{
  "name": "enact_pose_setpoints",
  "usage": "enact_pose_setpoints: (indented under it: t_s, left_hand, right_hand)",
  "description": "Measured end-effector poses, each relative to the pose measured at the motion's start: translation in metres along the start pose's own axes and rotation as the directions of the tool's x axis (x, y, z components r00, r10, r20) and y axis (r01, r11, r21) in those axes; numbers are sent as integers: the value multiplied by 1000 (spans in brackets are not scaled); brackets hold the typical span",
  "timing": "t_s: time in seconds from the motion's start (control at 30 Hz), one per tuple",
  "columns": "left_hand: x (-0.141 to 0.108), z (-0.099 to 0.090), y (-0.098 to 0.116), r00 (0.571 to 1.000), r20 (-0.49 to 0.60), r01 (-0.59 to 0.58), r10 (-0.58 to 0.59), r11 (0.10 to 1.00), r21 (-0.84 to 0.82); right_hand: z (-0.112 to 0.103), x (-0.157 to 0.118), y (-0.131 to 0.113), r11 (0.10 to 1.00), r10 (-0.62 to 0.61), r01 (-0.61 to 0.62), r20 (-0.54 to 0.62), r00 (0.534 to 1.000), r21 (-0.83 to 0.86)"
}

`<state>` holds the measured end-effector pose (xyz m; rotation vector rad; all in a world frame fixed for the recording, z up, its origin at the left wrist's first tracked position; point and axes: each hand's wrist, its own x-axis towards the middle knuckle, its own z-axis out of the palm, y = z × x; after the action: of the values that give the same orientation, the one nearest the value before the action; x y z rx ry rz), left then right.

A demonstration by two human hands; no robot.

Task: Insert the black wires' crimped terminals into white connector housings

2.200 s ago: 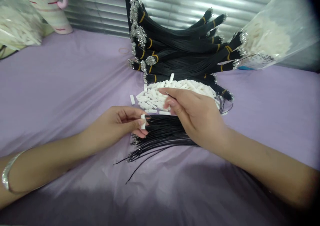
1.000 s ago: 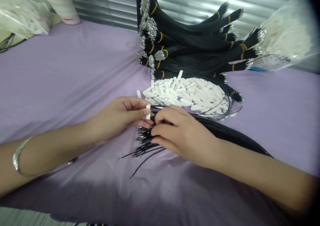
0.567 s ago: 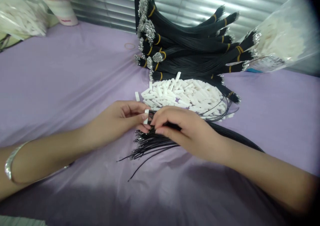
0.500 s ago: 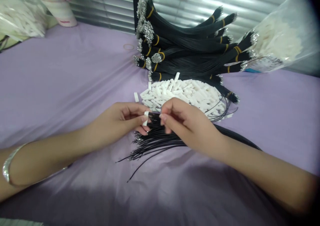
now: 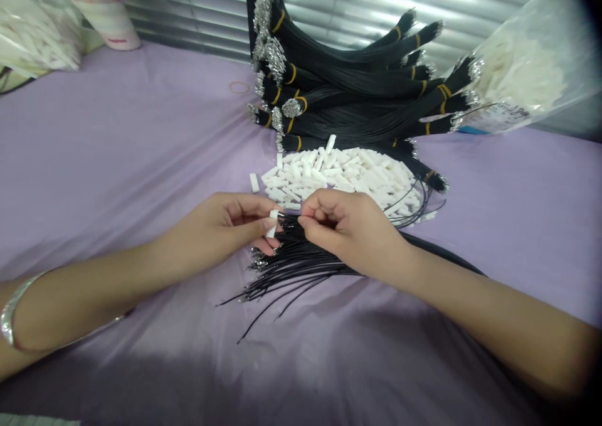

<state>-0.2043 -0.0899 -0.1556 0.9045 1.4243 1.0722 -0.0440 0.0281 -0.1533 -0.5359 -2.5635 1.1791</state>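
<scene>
My left hand (image 5: 223, 228) pinches a small white connector housing (image 5: 272, 224) upright between thumb and fingers. Facing it from the right, my right hand (image 5: 357, 228) is closed, thumb against index finger, at a thin black wire whose tip points toward the housing's right side. Whether that tip has entered the housing is too small to tell. Under both hands lies a loose bunch of black wires (image 5: 301, 268) with shiny metal ends toward the left. Just behind my hands is a heap of white connector housings (image 5: 348, 170).
Rubber-banded bundles of black wire (image 5: 357, 100) are stacked behind the heap. A clear bag of white parts (image 5: 522, 81) stands at right, another bag (image 5: 40, 34) at left beside a striped cup (image 5: 106, 15). One loose housing (image 5: 254, 182) and a rubber band (image 5: 239, 87) lie on the purple cloth (image 5: 141, 131).
My right hand's fingers have curled in more and shifted slightly left. One more loose wire end shows below the bunch. My left hand keeps its hold on the housing.
</scene>
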Motion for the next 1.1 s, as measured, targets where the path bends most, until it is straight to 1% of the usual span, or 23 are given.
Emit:
enact_pose_setpoints:
  t_s: [0.17,0.27,0.37,0.43,0.53,0.6,0.63,0.67,0.7,0.73,0.77,0.8,0.83,0.87,0.9,0.93,0.97,1.0,1.03,1.07,1.1]
  left_hand:
    - [0,0,0,1000,-14,0,0,1000,-3]
    - [1,0,-1,1000,-11,-11,11,1000,10]
    - [1,1,-1,1000,-1,-26,27,999,26]
    - [1,2,0,1000,-3,-31,31,999,31]
    - [-2,2,1,999,-7,-38,38,998,58]
    - [-7,2,1,995,-18,-96,99,987,126]
    - [-9,2,0,986,-30,-157,165,971,180]
    - [-12,2,-1,967,-38,-235,251,942,241]
    - [-14,3,-2,940,-32,-312,339,896,314]
    - [-17,5,-3,908,-2,-383,419,833,398]
    - [-18,7,-5,881,59,-435,469,758,486]
    - [-20,10,-6,869,158,-466,469,666,583]
    - [-20,13,-7,857,276,-497,436,555,666]
    - [-21,17,-8,843,396,-529,364,433,730]
    - [-21,20,-8,823,493,-564,281,308,766]
    - [-21,23,-9,802,558,-595,213,201,778]
    - [-21,24,-9,787,593,-614,170,115,781]
    - [-20,25,-9,777,608,-622,161,55,781]
    - [-20,25,-10,771,615,-625,166,16,780]
    - [-19,24,-10,765,618,-627,181,-7,779]
    - [-19,22,-11,755,627,-635,193,-25,772]
  right_hand:
    - [-1,2,-1,1000,21,-21,-16,1000,-3]
    - [1,2,1,1000,2,-2,-7,1000,15]
    - [4,3,2,999,-17,18,-24,1000,28]
    - [5,4,1,999,-32,32,-25,999,-8]
    - [0,3,-2,983,-89,91,20,996,-160]
    - [-5,3,-4,951,-130,148,83,988,-271]
    - [-8,3,-5,934,-158,187,117,981,-304]
    - [-10,3,-6,921,-191,228,146,971,-315]
    - [-12,3,-7,913,-224,262,155,962,-313]
    - [-14,4,-9,911,-251,275,117,961,-306]
    - [-16,4,-11,923,-260,261,41,965,-282]
    - [-19,4,-14,947,-247,228,-60,967,-224]
    - [-22,5,-17,971,-221,201,-163,962,-133]
    - [-27,4,-20,982,-189,189,-250,950,-27]
    - [-33,3,-23,978,-161,194,-315,935,77]
    - [-42,1,-24,964,-142,212,-363,921,161]
    - [-54,-3,-25,948,-125,230,-410,904,218]
    - [-70,-9,-23,935,-104,249,-475,874,253]
    - [-88,-18,-21,927,-87,267,-543,836,263]
    - [-110,-31,-18,927,-79,286,-616,784,244]
    - [-134,-49,-15,933,-89,302,-687,721,196]
